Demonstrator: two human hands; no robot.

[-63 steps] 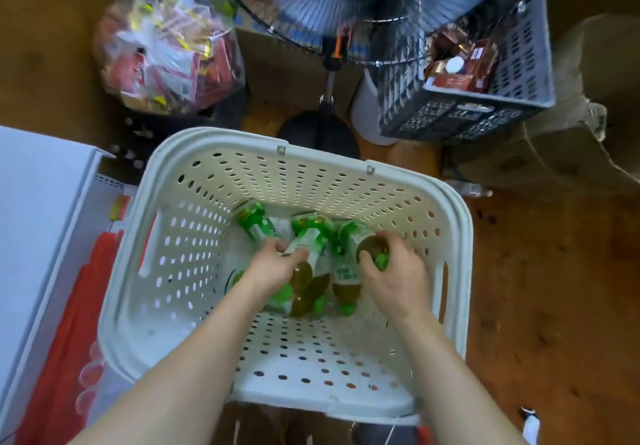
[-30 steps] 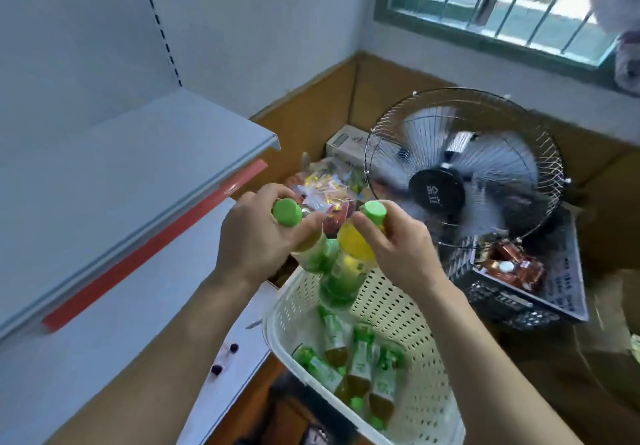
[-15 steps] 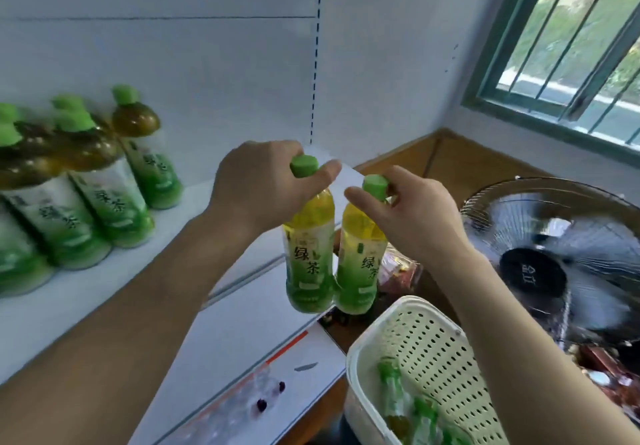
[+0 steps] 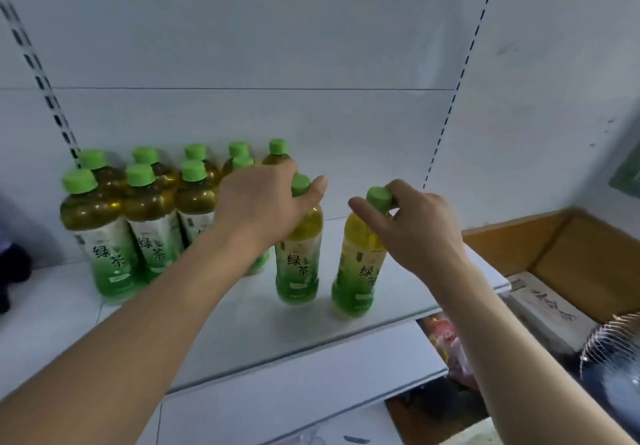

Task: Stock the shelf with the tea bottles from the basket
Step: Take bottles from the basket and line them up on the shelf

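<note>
Both hands hold tea bottles by the neck. From the head camera we see our left hand (image 4: pixel 258 205) curled round the green cap of one tea bottle (image 4: pixel 299 264), and our right hand (image 4: pixel 420 228) pinching the cap of a second tea bottle (image 4: pixel 358 268). Both bottles stand upright on the white shelf (image 4: pixel 242 327), just right of the stocked bottles (image 4: pixel 138 223). A cardboard box (image 4: pixel 568 261) sits at right.
</note>
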